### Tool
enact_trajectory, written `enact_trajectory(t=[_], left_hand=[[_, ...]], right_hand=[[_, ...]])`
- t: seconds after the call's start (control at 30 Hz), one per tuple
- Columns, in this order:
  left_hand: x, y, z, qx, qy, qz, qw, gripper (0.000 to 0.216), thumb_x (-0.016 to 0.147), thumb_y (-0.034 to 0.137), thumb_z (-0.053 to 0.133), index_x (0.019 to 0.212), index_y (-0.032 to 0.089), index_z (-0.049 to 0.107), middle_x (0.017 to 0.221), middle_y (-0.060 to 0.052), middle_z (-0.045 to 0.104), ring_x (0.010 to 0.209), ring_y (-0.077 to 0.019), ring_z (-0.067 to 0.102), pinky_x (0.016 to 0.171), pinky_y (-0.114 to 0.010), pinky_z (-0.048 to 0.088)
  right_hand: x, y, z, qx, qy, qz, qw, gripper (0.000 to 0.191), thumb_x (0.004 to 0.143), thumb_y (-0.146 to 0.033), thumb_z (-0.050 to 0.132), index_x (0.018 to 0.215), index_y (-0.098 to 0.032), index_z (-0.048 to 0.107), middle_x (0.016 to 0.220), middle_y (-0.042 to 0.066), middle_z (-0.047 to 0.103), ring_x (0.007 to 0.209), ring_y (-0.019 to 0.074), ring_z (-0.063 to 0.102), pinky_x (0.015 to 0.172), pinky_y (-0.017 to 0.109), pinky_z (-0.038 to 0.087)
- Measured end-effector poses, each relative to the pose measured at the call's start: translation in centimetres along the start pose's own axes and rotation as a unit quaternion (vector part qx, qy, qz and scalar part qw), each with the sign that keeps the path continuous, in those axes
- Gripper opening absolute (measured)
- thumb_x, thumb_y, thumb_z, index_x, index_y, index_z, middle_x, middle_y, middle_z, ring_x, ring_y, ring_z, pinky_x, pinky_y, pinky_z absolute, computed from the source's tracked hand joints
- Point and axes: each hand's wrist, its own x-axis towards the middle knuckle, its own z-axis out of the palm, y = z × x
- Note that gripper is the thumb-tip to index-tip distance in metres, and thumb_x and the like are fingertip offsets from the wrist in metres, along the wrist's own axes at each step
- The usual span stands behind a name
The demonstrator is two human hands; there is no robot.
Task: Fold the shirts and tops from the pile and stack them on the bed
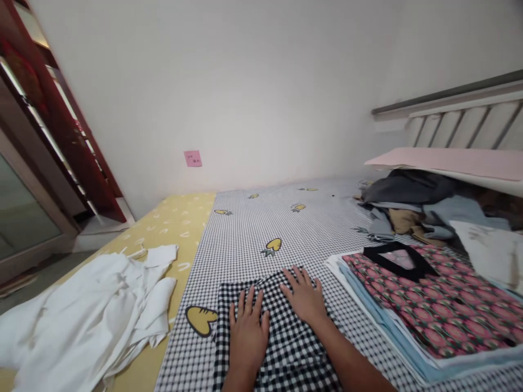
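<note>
A black-and-white gingham garment (281, 340) lies folded flat on the bed, its lower part running out of the picture. On its left half rests my left hand (248, 332), palm down with the fingers spread. My right hand (304, 296) presses on the upper right part, fingers also spread, with the fingertips near the far edge. Neither hand grips the cloth. What kind of garment it is I cannot tell from this fold.
Folded clothes are stacked to the right, a pink patterned top (441, 310) uppermost. Behind it is a heap of dark and grey clothes (408, 188) under a pink board (449, 161). A crumpled white garment (93, 310) lies left on the yellow sheet edge (180, 218). A wall bounds the far side.
</note>
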Motion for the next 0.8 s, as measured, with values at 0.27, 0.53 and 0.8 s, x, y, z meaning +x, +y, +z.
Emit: enact_trajectory(t=[0.27, 0.53, 0.8], left_hand=[[-0.2, 0.4, -0.7, -0.011, -0.014, -0.008, 1.0, 0.053, 0.099, 0.038, 0.03, 0.151, 0.033, 0.037, 0.164, 0.005, 0.025, 0.153, -0.0261, 0.021, 0.124, -0.058, 0.018], [-0.4, 0.4, -1.5, -0.054, -0.056, -0.004, 0.997, 0.056, 0.098, 0.043, 0.033, 0.153, 0.031, 0.035, 0.165, 0.001, 0.022, 0.153, -0.0298, 0.017, 0.123, -0.061, 0.015], [-7.4, -3.5, -3.0, -0.11, 0.002, 0.005, 0.994, 0.048, 0.098, 0.034, 0.034, 0.14, 0.028, 0.054, 0.154, -0.002, 0.047, 0.146, -0.0219, 0.037, 0.125, -0.051, 0.021]], right_hand=[[-5.8, 5.8, 0.4, -0.021, -0.013, -0.076, 0.997, 0.063, 0.097, -0.068, 0.02, 0.155, -0.043, 0.023, 0.166, -0.005, 0.02, 0.153, 0.0297, 0.013, 0.121, 0.062, 0.012], [-13.0, 12.5, 4.6, -0.069, 0.153, -0.138, 0.976, 0.052, 0.098, -0.057, 0.032, 0.148, -0.045, 0.042, 0.158, -0.002, 0.04, 0.146, 0.0334, 0.035, 0.113, 0.065, 0.028], [-12.1, 12.6, 4.7, -0.067, 0.145, -0.143, 0.977, 0.055, 0.097, -0.06, 0.028, 0.148, -0.044, 0.041, 0.157, -0.001, 0.043, 0.145, 0.033, 0.036, 0.112, 0.064, 0.028]])
